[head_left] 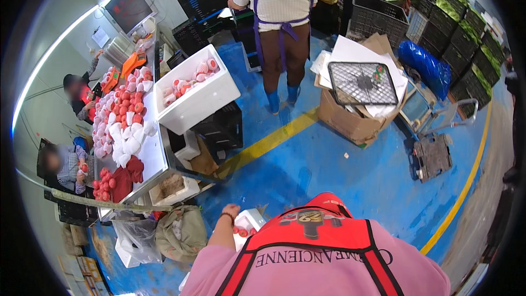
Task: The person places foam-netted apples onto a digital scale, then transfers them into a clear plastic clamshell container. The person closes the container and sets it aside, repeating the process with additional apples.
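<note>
My left hand (232, 210), a dark bracelet at its wrist, reaches out from my pink sleeve on the left. Its fingers look curled together beside the upper left side of a small white foam box (255, 217). Whether it grips the rim or something small, I cannot make out. Inside that box lie several red round fruits (241, 232), partly covered by my body. My red apron (312, 225) and pink shirt fill the lower middle. My right hand does not show.
At left, a metal table (159, 159) bears red fruits in foam nets; two people work behind it. A large foam box (197, 104) stands on black crates. Someone in a purple-strapped apron stands ahead. A cardboard box (345, 120) and a case (432, 156) are at right.
</note>
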Action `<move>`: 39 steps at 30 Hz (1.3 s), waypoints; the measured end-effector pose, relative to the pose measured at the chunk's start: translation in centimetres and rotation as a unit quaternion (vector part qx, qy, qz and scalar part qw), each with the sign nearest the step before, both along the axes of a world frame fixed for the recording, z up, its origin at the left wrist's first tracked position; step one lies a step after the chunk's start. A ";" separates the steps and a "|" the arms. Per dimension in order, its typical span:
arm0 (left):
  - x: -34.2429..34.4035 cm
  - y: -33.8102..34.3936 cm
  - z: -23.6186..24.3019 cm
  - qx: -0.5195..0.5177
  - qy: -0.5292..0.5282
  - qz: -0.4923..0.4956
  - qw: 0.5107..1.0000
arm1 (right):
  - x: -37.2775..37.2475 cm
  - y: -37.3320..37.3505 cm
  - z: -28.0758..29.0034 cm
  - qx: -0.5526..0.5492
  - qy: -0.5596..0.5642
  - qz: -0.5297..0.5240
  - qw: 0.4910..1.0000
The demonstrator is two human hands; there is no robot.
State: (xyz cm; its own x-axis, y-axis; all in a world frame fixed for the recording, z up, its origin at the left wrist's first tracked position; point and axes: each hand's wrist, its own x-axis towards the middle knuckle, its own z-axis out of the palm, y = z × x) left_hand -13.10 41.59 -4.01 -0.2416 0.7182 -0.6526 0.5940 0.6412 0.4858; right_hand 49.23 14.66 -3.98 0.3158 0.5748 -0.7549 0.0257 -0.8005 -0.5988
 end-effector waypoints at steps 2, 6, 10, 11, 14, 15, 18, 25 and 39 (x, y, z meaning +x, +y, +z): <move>8.0 8.9 6.2 0.014 -0.074 -0.008 0.997 | 1.6 3.8 0.1 -0.035 0.008 -0.010 0.999; 17.3 19.3 10.7 0.094 -0.164 -0.010 0.982 | 7.6 13.4 -1.1 -0.073 0.008 -0.022 0.997; 17.3 21.9 7.6 0.040 -0.128 -0.040 0.990 | 14.3 26.3 -0.8 -0.101 -0.006 0.007 0.995; 18.0 23.6 7.2 0.045 -0.141 -0.035 0.988 | 16.2 30.0 -0.7 -0.099 -0.014 0.009 0.995; 16.1 24.5 8.1 0.036 -0.153 0.017 0.987 | 21.0 42.6 -0.9 -0.073 -0.077 0.068 0.992; 14.8 24.9 8.5 0.022 -0.115 0.039 0.992 | 21.8 47.8 -1.0 -0.042 -0.120 0.118 0.985; 12.6 28.4 9.1 0.033 -0.031 0.038 0.998 | 25.2 62.4 -3.7 0.160 -0.365 0.290 0.870; 2.0 33.6 12.6 0.179 -0.053 0.203 0.961 | -7.3 81.1 8.6 0.216 0.012 0.217 0.952; -10.9 54.1 21.6 0.366 0.262 -0.092 0.888 | -32.3 89.8 19.1 0.232 0.041 0.139 0.962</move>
